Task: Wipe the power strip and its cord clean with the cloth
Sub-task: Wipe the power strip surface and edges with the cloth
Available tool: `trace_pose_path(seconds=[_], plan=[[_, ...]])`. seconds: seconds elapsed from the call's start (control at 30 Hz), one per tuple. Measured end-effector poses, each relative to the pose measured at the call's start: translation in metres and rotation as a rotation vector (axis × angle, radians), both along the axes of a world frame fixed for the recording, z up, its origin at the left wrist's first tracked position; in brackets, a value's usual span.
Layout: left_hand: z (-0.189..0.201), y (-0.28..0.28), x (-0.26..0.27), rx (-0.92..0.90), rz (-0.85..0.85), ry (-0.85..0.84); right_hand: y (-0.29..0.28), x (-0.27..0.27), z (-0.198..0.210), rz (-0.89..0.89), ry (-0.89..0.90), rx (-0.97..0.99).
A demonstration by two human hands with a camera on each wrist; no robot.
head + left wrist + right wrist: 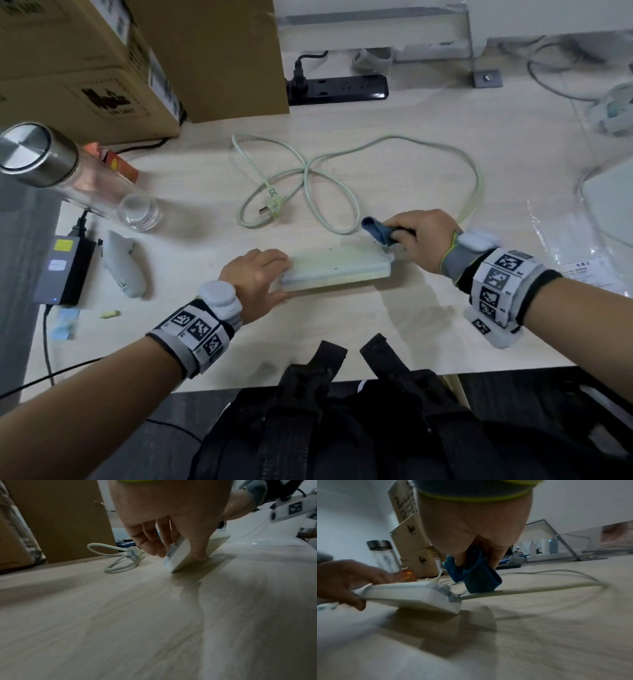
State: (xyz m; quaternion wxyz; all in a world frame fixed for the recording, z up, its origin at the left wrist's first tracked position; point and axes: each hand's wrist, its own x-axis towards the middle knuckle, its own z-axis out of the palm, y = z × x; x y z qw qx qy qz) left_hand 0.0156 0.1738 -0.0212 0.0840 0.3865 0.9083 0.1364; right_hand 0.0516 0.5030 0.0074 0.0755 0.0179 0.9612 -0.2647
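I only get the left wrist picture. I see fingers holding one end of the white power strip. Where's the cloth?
Observer: The cloth is blue and bunched up in the right hand, at the other end of the power strip.
Child: Is it on the cord?
Observer: The right wrist view shows its bottom edge right at the cord, where the cord leaves the strip. I cannot tell if they touch.
Child: What's out past my left hand?
Observer: A clear bottle with a metal lid stands left of the left hand.

Right hand grips blue cloth beside power strip.
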Motion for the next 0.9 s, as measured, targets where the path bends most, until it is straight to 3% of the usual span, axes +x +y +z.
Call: trace_pose_path(seconds=[0.17, 0.27, 0.37, 0.47, 0.53, 0.63, 0.9], plan=[[-0.004, 0.011, 0.008, -0.194, 0.083, -0.247, -0.033, 0.014, -0.012, 0.156, 0.048, -0.035], [-0.009, 0.012, 0.012, -0.249, 0.117, -0.248, -0.037, 0.021, -0.014, 0.162, 0.098, -0.067], [-0.014, 0.010, 0.011, -0.237, 0.130, -0.249, -0.031, 0.024, -0.008, 0.160, 0.279, -0.088], [-0.016, 0.008, 0.000, -0.177, 0.157, -0.245, -0.027, 0.031, -0.013, 0.403, 0.364, -0.028], [-0.017, 0.007, -0.009, -0.192, 0.162, -0.245, -0.023, 0.041, -0.027, 0.581, 0.268, 0.131], [-0.017, 0.009, -0.014, -0.227, 0.129, -0.240, -0.017, 0.059, -0.048, 0.635, 0.109, 0.234], [-0.024, 0.012, -0.014, -0.108, 0.188, -0.311, -0.071, 0.044, -0.059, 0.721, 0.074, 0.249]])
